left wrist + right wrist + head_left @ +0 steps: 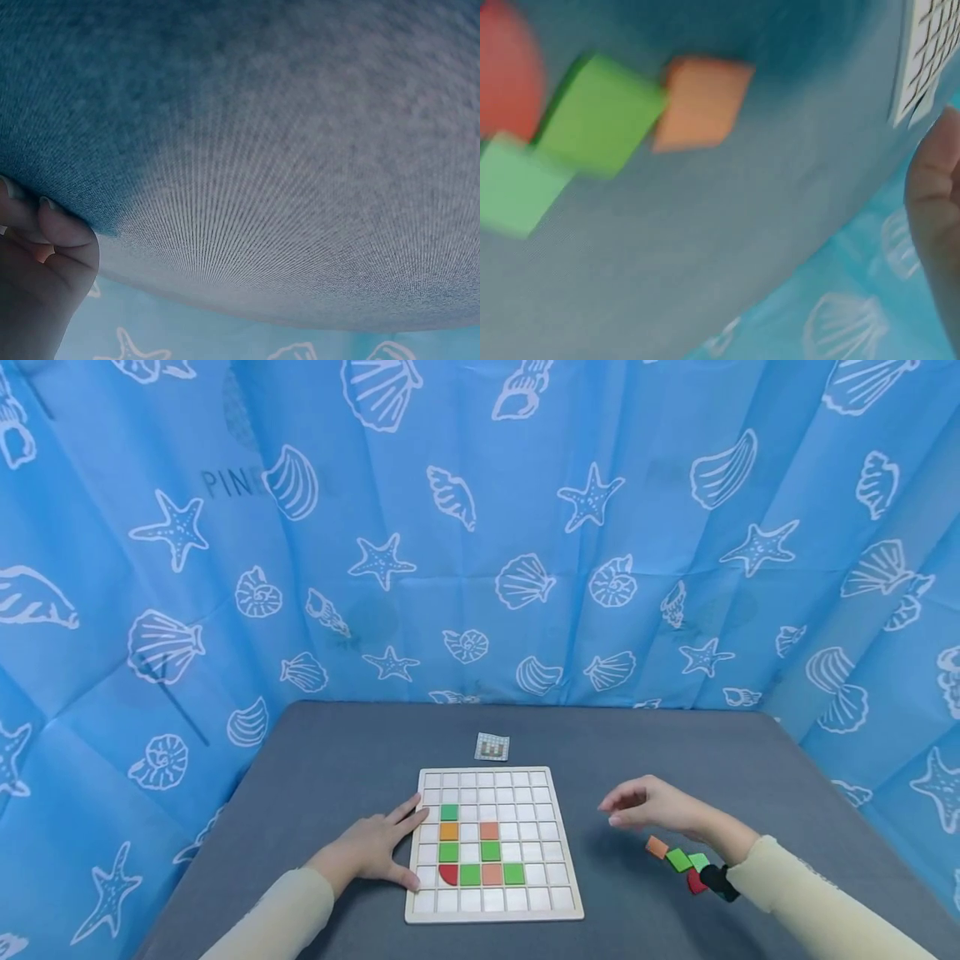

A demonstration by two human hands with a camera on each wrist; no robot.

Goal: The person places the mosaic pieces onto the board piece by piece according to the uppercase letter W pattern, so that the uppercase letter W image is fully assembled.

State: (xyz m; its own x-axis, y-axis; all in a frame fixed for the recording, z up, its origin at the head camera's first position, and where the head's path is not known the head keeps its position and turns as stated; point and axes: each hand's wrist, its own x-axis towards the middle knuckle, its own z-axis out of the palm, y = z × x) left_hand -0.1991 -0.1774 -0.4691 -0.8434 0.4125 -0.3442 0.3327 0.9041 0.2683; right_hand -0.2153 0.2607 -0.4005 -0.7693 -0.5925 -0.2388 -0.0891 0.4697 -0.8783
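A white gridded board (525,897) lies on the grey table, its cells partly filled with coloured tiles. Green, orange and salmon squares stand in its left and middle columns, with a red rounded tile (448,875) at the lower left corner of the pattern. My left hand (375,845) rests at the board's left edge, fingers spread, thumb on the rim. To the right of the board, my right hand (647,803) hovers above the table, fingers loosely bent, nothing visible between them. Near its wrist lie loose tiles: an orange one (703,103), a green one (602,116), a light green one (519,186) and a red one (506,71).
A small card (492,747) with a printed grid pattern lies just behind the board. The grey table (360,735) reaches back to a blue curtain (450,568) with white shells and starfish. A black object (718,882) shows at the right wrist.
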